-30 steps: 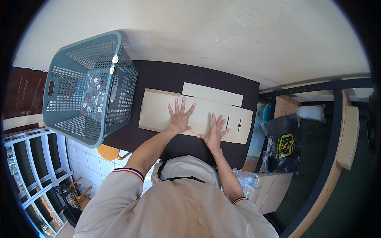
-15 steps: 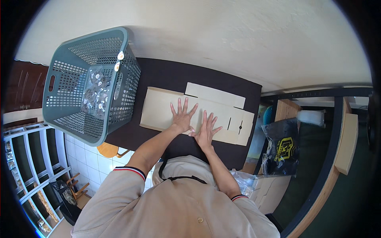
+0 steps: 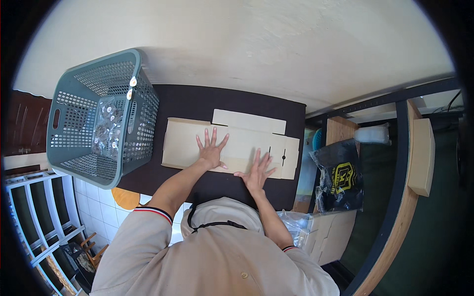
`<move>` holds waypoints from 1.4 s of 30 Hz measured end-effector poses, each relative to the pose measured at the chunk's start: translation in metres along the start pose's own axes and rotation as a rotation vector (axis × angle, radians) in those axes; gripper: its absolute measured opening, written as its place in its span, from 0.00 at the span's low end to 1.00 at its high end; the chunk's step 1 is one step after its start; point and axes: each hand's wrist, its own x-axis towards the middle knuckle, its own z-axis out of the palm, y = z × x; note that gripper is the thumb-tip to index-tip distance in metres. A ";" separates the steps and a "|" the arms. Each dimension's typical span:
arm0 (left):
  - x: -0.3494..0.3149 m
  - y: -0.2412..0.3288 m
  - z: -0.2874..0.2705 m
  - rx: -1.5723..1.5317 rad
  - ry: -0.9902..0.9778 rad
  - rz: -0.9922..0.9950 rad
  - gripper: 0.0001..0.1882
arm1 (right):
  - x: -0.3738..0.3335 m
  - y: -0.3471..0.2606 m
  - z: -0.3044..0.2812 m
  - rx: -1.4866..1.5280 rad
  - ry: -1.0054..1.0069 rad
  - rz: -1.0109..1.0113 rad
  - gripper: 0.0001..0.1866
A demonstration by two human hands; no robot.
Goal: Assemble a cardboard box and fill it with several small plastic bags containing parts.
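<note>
A long light-brown cardboard sheet (image 3: 185,140) lies on the dark tabletop (image 3: 182,101) in front of me. It has creases, a raised flap along its far side, and slots with a small round hole near its right end. My left hand (image 3: 211,154) rests on the left-middle part of the sheet, fingers spread. Further right, my right hand (image 3: 256,176) touches the sheet's near edge, its fingers also spread and pointing away from me. Neither hand grips anything.
At the left stands a grey-green perforated basket (image 3: 123,143) holding clear plastic packets (image 3: 106,128). A wood-and-metal shelf (image 3: 402,172) rises on the right, with a black plastic bag (image 3: 340,175) hanging near it. Below are cardboard pieces (image 3: 333,237) beside clear plastic. A pale wall bounds the far side.
The whole view has shifted a little. My hands have moved farther apart along the cardboard, the right one toward its slotted end; both stay spread.
</note>
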 end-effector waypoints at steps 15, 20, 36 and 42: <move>0.003 -0.003 0.002 -0.036 -0.001 -0.003 0.76 | 0.017 0.113 -0.062 -0.187 0.039 0.253 0.84; -0.002 -0.007 0.003 -0.045 0.032 -0.005 0.76 | 0.096 0.079 -0.054 -0.212 0.051 0.026 0.69; -0.014 -0.003 0.000 -0.038 0.114 -0.018 0.76 | 0.176 -0.019 -0.032 -0.300 -0.007 -0.473 0.28; -0.024 -0.005 0.004 -0.040 0.224 -0.007 0.72 | 0.121 0.007 -0.007 -0.143 0.020 -0.468 0.23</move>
